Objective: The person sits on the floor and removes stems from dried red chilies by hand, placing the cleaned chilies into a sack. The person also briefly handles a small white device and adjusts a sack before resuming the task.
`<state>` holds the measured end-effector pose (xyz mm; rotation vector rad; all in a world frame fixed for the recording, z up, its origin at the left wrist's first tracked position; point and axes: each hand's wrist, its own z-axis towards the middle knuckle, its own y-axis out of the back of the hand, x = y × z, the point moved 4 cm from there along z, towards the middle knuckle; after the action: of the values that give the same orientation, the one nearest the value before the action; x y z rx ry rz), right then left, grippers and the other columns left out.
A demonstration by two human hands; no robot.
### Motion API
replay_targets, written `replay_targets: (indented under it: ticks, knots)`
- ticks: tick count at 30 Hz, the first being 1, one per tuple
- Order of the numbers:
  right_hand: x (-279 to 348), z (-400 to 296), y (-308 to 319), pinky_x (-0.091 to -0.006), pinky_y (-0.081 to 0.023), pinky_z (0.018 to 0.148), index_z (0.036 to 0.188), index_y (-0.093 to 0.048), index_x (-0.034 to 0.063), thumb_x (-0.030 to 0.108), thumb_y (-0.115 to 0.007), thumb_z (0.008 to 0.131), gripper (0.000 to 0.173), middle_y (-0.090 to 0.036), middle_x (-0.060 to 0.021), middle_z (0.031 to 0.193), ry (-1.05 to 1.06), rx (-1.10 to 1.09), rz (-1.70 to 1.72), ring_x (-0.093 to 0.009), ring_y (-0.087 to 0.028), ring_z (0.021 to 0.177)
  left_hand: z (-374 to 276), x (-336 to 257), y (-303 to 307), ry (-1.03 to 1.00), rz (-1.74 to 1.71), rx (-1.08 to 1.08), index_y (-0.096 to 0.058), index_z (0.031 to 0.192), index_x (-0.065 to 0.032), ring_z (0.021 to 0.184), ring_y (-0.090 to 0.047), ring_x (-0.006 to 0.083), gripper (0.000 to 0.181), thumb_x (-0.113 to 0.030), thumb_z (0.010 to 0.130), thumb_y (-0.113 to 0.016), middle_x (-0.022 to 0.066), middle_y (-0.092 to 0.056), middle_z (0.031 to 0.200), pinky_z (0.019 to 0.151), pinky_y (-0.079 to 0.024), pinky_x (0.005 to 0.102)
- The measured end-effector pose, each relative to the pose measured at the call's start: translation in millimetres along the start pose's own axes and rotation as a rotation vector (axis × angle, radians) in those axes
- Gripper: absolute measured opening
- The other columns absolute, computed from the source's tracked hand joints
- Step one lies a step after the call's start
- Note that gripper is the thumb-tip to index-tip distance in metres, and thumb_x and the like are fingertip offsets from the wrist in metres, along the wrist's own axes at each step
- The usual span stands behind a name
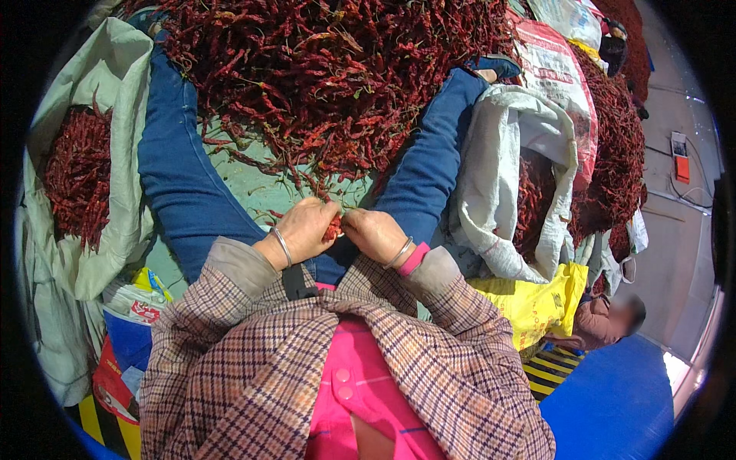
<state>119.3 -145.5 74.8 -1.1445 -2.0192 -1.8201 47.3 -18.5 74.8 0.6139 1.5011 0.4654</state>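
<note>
My left hand (305, 228) is closed around dried red chili peppers (332, 228), which show between the two hands, above my lap. My right hand (374, 233) sits just to the right, its thumb and fingers pinched together at the peppers' right side; what exactly lies between those fingertips is hidden. A large heap of dried red chilies (322, 86) spreads between my outstretched legs, on a pale green sheet (253, 192). A few loose chilies and stems lie on that sheet just beyond my hands.
An open white woven sack (129, 230) holding chilies stands left of my legs; another (489, 172) stands right. A blue container (126, 339) is at lower left, a yellow bag (532, 299) at lower right. Further chili piles (615, 144) and another person (604, 322) are at the right.
</note>
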Motion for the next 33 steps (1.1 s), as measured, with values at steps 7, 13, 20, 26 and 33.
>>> replay_targets:
  ticks: [7, 13, 20, 26, 33]
  knots:
    - [7, -12, 33, -0.0229, -0.034, 0.049, 0.086, -0.056, 0.0014, 0.018, -0.050, 0.092, 0.019, -0.049, 0.0002, 0.063, -0.259, 0.096, 1.743, -0.009, -0.041, 0.047, -8, 11, 11, -0.004, -0.631, 0.374, -0.058, 0.089, -0.0025, 0.074, -0.062, 0.0223, 0.024, -0.014, 0.072, -0.070, 0.0122, -0.062, 0.079, 0.066, -0.047, 0.0310]
    - [-93, 27, 57, -0.0337, -0.045, 0.056, 0.079, -0.059, 0.0028, 0.021, -0.056, 0.085, 0.019, -0.057, -0.0087, 0.072, -0.098, -0.216, -0.375, -0.026, -0.052, 0.054, -4, 45, 10, 0.370, -1.338, 0.093, -0.056, 0.094, -0.0016, 0.083, -0.061, 0.0153, 0.016, -0.008, 0.081, -0.064, 0.0086, -0.065, 0.088, 0.078, -0.049, 0.0284]
    - [-196, 100, 105, -0.0416, -0.044, 0.075, 0.079, -0.068, 0.0101, 0.031, -0.063, 0.074, 0.022, -0.061, -0.0100, 0.089, -0.670, -0.267, -0.808, -0.029, -0.054, 0.092, 2, 66, -6, 0.484, -1.298, 0.092, -0.052, 0.095, -0.0024, 0.077, -0.061, 0.0159, 0.017, -0.008, 0.082, -0.063, 0.0065, -0.062, 0.081, 0.072, -0.049, 0.0299]
    - [-241, 97, 98, -0.0406, -0.047, 0.070, 0.085, -0.071, 0.0151, 0.032, -0.067, 0.073, 0.021, -0.066, -0.0063, 0.091, -0.734, -0.486, -0.327, -0.028, -0.061, 0.084, 1, 74, -11, 0.470, -1.253, 0.019, -0.052, 0.091, -0.0023, 0.074, -0.061, 0.0145, 0.014, -0.007, 0.083, -0.062, 0.0056, -0.062, 0.078, 0.070, -0.049, 0.0280]
    - [-207, 59, 118, -0.0187, -0.040, 0.050, 0.095, -0.065, -0.0051, 0.012, -0.063, 0.083, 0.021, -0.066, -0.0069, 0.078, -0.518, -0.734, 0.718, -0.007, -0.057, 0.062, 2, 67, 3, 0.485, -1.313, -0.131, -0.053, 0.091, -0.0018, 0.075, -0.061, 0.0145, 0.012, -0.007, 0.084, -0.061, 0.0070, -0.064, 0.079, 0.070, -0.049, 0.0270]
